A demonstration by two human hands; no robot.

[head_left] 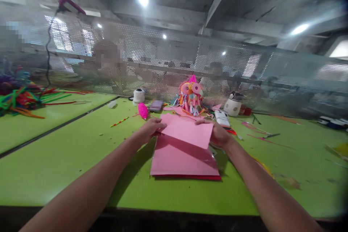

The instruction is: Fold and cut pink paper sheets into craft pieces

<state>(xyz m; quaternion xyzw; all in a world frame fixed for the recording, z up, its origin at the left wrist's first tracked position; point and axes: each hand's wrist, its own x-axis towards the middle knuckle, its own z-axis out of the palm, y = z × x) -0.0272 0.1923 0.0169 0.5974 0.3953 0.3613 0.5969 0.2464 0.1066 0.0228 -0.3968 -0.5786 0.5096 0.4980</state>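
Observation:
Between my hands is a sheet of pink paper (187, 130), raised and tilted above a stack of paper (185, 161) lying on the green table. The stack has pink on top and a red edge underneath. My left hand (150, 128) pinches the sheet at its left edge. At the right edge, my right hand (219, 134) grips it, with fingertips over the top and the rest of the hand partly behind it. Just beyond the sheet stands a colourful paper owl figure (191, 96) with round pink eyes and hanging strips.
Several bright pipe cleaners (21, 99) are heaped at the far left. Toward the back stand a roll of white tape (139, 95), a pink bundle (143, 111) and a white container (233, 104). A perforated screen (163, 58) borders the green table (81, 152).

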